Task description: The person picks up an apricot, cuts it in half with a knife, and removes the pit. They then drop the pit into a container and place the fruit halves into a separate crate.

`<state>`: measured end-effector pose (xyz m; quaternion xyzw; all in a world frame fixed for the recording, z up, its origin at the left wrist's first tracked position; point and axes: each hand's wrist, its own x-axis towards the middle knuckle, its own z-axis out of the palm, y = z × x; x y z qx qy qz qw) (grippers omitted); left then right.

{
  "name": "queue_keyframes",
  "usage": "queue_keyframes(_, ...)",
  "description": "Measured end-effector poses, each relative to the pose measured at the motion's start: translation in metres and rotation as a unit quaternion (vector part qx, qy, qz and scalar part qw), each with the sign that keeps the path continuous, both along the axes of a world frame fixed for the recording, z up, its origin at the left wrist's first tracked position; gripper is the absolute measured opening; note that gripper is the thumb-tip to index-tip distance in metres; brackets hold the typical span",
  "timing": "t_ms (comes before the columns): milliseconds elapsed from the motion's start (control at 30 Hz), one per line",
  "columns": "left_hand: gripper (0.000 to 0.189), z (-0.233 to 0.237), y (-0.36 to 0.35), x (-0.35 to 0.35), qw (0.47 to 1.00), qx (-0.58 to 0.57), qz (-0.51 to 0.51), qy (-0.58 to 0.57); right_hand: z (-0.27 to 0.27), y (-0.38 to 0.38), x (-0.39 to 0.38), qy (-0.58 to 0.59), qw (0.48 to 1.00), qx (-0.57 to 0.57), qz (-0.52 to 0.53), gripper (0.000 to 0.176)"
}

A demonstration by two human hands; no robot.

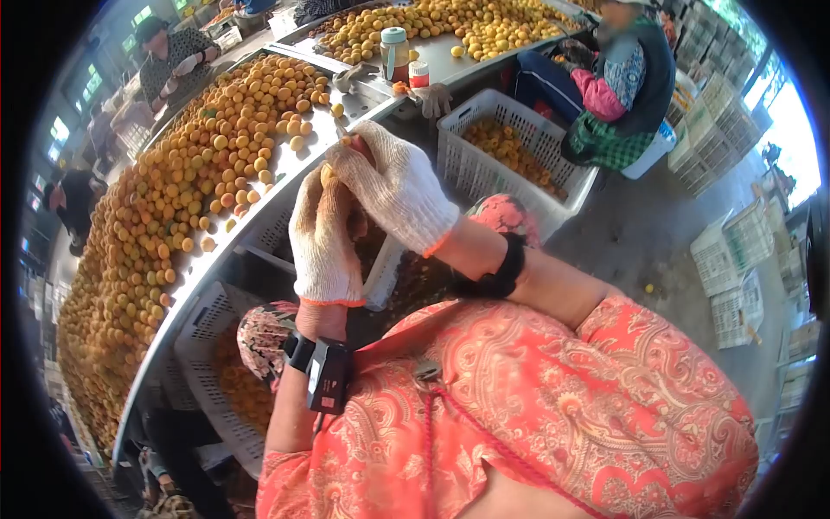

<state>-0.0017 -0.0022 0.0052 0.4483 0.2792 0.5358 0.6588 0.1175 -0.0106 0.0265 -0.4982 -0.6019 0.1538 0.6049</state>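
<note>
Near the table edge (188,298), gloved left hand (325,238) and right hand (393,180) touching, fingers curled, grip contents unclear.

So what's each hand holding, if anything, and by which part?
The white-gloved left hand seems to pinch a yellowish fruit, its gripped part hidden. The white-gloved right hand holds something red; its grip is unclear.

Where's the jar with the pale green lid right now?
The jar stands on the metal table, top centre of the head view, just left of the small red container.
</note>
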Motion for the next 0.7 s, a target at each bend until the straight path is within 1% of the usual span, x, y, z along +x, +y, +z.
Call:
queue_keyframes(33, 0.037, 0.001, -0.002, 0.002, 1.000, 0.019, 0.012, 0.002, 0.005, -0.001, 0.000, -0.013, 1.000, -0.002, 0.005, 0.028)
queue_keyframes(100, 0.038, 0.006, -0.007, 0.003, 1.000, 0.018, 0.014, -0.017, 0.011, -0.002, -0.001, 0.028, 0.997, -0.064, 0.041, 0.033)
queue_keyframes(133, 0.039, 0.008, -0.010, 0.003, 0.999, 0.018, 0.012, -0.024, 0.008, 0.001, -0.002, 0.015, 0.997, -0.064, 0.030, 0.036)
queue_keyframes(167, 0.041, 0.008, -0.013, 0.002, 0.999, 0.018, 0.009, -0.030, 0.007, 0.001, -0.004, 0.008, 0.997, -0.069, 0.032, 0.036)
queue_keyframes(200, 0.042, 0.008, -0.014, 0.000, 0.998, 0.016, -0.016, -0.050, 0.007, 0.002, -0.006, 0.013, 0.998, -0.060, 0.025, 0.036)
queue_keyframes(233, 0.042, 0.008, -0.014, 0.001, 0.998, 0.013, -0.013, -0.055, 0.006, 0.003, -0.009, 0.019, 0.998, -0.050, 0.019, 0.036)
queue_keyframes(300, 0.041, 0.008, -0.015, 0.004, 0.986, -0.062, -0.006, -0.152, 0.005, 0.005, -0.013, 0.012, 0.998, -0.052, 0.016, 0.033)
queue_keyframes(333, 0.041, 0.010, -0.014, 0.003, 0.986, -0.066, -0.004, -0.154, 0.005, 0.005, -0.015, -0.002, 0.999, -0.039, 0.016, 0.032)
queue_keyframes(367, 0.039, 0.011, -0.013, 0.001, 0.978, -0.111, -0.019, -0.173, 0.006, 0.005, -0.017, -0.017, 0.999, -0.027, 0.016, 0.031)
queue_keyframes(400, 0.038, 0.011, -0.013, -0.001, 0.968, -0.157, -0.033, -0.192, 0.007, 0.004, -0.019, -0.042, 0.999, -0.022, 0.006, 0.025)
queue_keyframes(433, 0.038, 0.009, -0.011, -0.002, 0.955, -0.204, -0.050, -0.210, 0.006, 0.003, -0.022, -0.043, 0.999, -0.030, 0.007, 0.025)
queue_keyframes(467, 0.037, 0.000, -0.005, -0.002, 0.950, -0.233, -0.047, -0.201, 0.005, 0.002, -0.025, -0.087, 0.996, 0.018, -0.003, 0.023)
queue_keyframes(500, 0.036, 0.006, -0.014, -0.006, 0.942, -0.259, -0.023, -0.211, 0.003, 0.001, -0.027, -0.130, 0.989, 0.067, -0.013, 0.021)
queue_keyframes(567, 0.031, 0.020, -0.024, -0.009, 0.926, -0.289, -0.016, -0.244, -0.001, 0.001, -0.027, -0.150, 0.987, 0.056, -0.008, 0.019)
queue_keyframes(600, 0.031, 0.013, -0.020, -0.013, 0.925, -0.293, -0.017, -0.243, -0.004, 0.004, -0.025, -0.135, 0.989, 0.066, 0.003, 0.018)
queue_keyframes(633, 0.030, 0.003, -0.011, -0.020, 0.935, -0.288, -0.032, -0.203, -0.009, 0.009, -0.024, -0.118, 0.990, 0.077, 0.013, 0.016)
queue_keyframes(667, 0.030, -0.005, -0.005, -0.024, 0.944, -0.282, -0.046, -0.163, -0.024, 0.019, -0.021, 0.014, 0.993, 0.048, 0.106, 0.013)
queue_keyframes(700, 0.028, 0.004, -0.004, -0.023, 0.936, -0.310, -0.028, -0.164, -0.017, 0.015, -0.025, 0.189, 0.966, 0.005, 0.174, 0.016)
